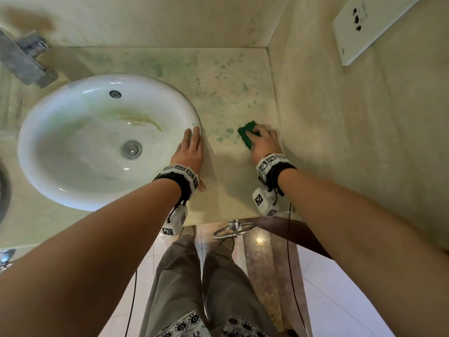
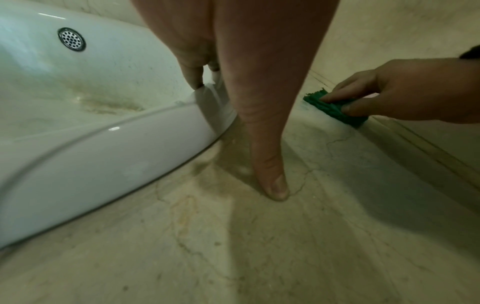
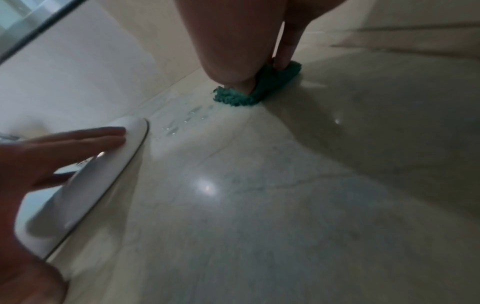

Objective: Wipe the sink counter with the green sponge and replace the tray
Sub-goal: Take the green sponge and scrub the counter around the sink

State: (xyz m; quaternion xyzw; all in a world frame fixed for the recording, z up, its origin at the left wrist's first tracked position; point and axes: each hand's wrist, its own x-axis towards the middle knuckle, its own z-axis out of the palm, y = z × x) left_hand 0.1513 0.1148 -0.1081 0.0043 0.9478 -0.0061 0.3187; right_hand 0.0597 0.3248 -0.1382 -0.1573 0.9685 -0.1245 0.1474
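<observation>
Overhead only: socket [image 1: 369, 27] beyond sponge [image 1: 247, 135].

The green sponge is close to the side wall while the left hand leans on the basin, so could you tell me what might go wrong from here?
1. The right hand presses the green sponge near the side wall; knuckles could scrape it on an outward stroke.
2. Greenish wet patches cover the counter behind the sponge; short strokes may miss them.
3. The left hand rests on the smooth basin rim and could slip if it is wet.
</observation>
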